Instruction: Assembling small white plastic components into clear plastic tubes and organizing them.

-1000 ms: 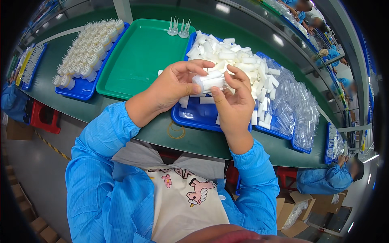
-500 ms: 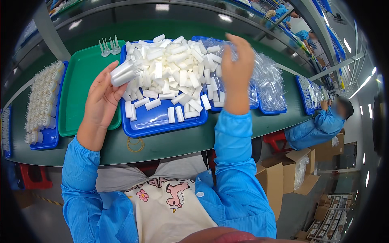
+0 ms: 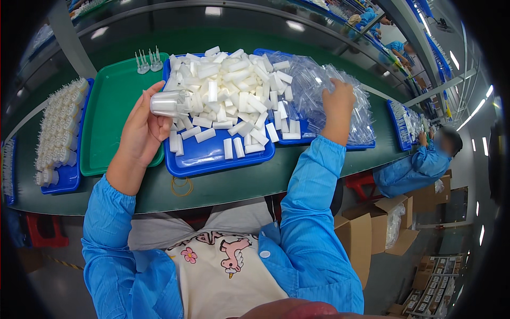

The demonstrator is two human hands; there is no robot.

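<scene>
My left hand (image 3: 141, 127) is closed round a clear plastic cup (image 3: 169, 104) with thin prongs at its right end. The cup lies on its side above the left edge of a blue tray (image 3: 212, 165) heaped with short white foam blocks (image 3: 234, 80). Over to the right, my right hand (image 3: 338, 103) is at a pile of thin clear plastic strips (image 3: 308, 80), its thumb and forefinger apart at the pile. The finger undersides are partly hidden.
A green tray (image 3: 119, 117) holds two pronged clear parts (image 3: 149, 63) at its far end. Left of it, a blue tray (image 3: 68, 178) carries rows of white pronged parts (image 3: 61, 125). Rubber bands (image 3: 181, 186) lie near the table edge. A person (image 3: 419, 165) works at the far right.
My right hand has moved right and down, from above the tray edge to the clear strips. My left hand has shifted slightly right, and the cup has turned nearly level.
</scene>
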